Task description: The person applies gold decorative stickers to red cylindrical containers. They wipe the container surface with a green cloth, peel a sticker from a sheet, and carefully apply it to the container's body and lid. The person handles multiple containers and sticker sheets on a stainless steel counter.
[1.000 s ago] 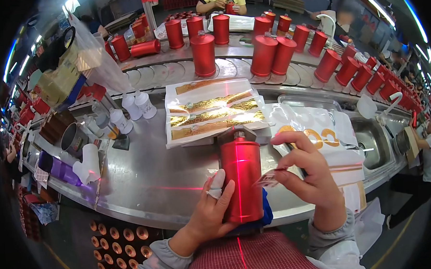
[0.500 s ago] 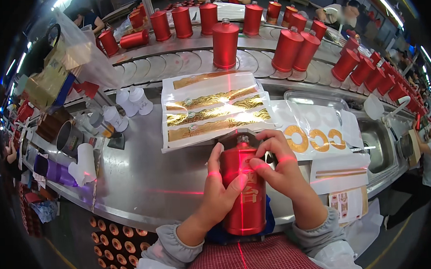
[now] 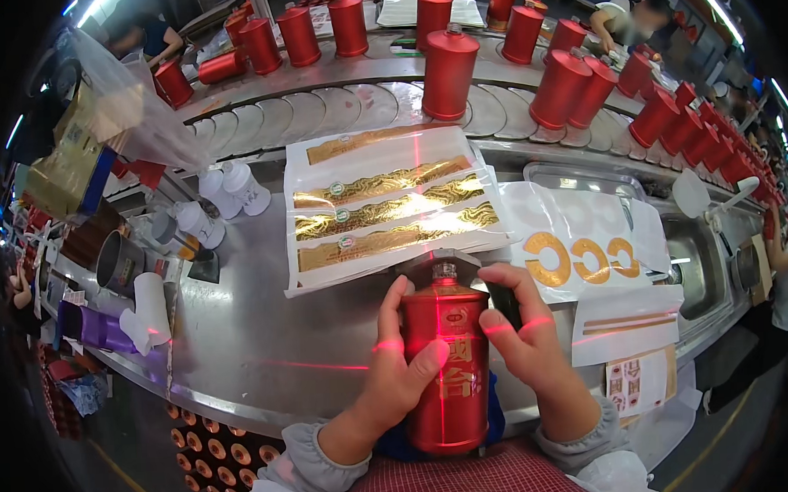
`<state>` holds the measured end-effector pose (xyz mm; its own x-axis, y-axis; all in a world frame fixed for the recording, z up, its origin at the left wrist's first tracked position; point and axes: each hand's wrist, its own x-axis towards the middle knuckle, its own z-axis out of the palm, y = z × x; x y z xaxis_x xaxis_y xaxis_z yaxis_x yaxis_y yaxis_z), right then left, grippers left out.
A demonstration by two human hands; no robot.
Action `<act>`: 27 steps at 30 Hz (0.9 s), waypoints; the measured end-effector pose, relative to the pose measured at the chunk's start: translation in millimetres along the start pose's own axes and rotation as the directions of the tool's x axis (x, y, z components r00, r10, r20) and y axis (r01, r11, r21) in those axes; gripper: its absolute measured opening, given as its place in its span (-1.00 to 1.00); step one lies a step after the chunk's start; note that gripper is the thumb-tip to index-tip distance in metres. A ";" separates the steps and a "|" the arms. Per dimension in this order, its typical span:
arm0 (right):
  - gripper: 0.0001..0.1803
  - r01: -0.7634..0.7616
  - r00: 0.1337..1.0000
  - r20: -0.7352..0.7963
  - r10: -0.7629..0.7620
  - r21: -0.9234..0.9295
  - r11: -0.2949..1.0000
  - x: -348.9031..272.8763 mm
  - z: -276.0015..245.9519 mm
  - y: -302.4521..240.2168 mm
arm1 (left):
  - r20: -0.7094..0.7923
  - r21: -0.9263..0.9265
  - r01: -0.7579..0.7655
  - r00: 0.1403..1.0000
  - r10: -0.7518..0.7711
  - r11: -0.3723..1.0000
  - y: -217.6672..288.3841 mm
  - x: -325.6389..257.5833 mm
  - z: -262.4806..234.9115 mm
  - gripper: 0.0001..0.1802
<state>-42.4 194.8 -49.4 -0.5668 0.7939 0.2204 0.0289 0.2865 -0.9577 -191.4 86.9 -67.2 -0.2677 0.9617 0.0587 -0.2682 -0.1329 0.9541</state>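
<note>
A red bottle [image 3: 454, 410] with gold lettering and a short clear neck stands upright close in front of me, with red laser lines crossing it. My left hand [image 3: 390, 365] is closed about its left side, thumb on the front, fingers reaching behind. On the other side, my right hand [image 3: 539, 350] curves round the bottle, its thumb at the right edge of the front and its fingers partly behind. Behind the bottle's neck a dark block [image 3: 461, 262] shows in part. Beyond lies a sheet of gold band labels [image 3: 392, 211].
Red bottles [image 3: 450, 72] stand along a curved conveyor [image 3: 318, 117] at the back. Gold C-shaped labels [image 3: 549, 261] lie to the right, beside a metal sink [image 3: 704, 294]. White cups [image 3: 246, 191] and a purple roll [image 3: 99, 327] are at left. Co-workers sit beyond the conveyor.
The bottle has turned, bringing its gold lettering round to the front middle. My right thumb and fingers have shifted from its front to its right edge. Conveyor bottles appear farther right.
</note>
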 end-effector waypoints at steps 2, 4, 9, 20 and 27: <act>-0.46 0.036 0.996 0.079 -0.029 -0.088 0.996 -5.6 -1.9 -0.6 | 0.004 0.025 0.016 1.000 -0.016 1.000 -2.7 -0.9 -0.8 -0.01; -0.37 0.064 0.992 0.121 -0.047 -0.146 0.987 -8.2 -1.7 0.6 | 0.011 -0.005 0.041 0.999 -0.040 0.999 -3.0 -1.7 -1.8 0.00; -0.23 0.002 0.986 0.166 0.023 -0.144 0.990 -15.6 -0.6 2.7 | 0.020 -0.156 0.091 0.996 -0.089 0.984 -3.6 -11.5 -2.1 -0.05; -0.14 0.075 0.968 0.248 -0.037 -0.146 0.986 -38.0 1.5 -19.4 | 0.114 -0.127 0.095 0.990 -0.080 0.987 9.4 -28.0 -6.3 0.08; -0.09 0.282 0.936 0.260 -0.239 -0.142 0.949 -43.0 9.7 -26.3 | 0.067 0.080 -0.024 0.998 0.019 0.997 23.6 -39.5 -2.9 0.33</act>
<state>-26.7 148.0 -35.5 -0.7510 0.5348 0.3872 -0.0153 0.5722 -0.8200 -189.9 45.1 -47.9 -0.2103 0.9729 0.0960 -0.1873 -0.1364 0.9728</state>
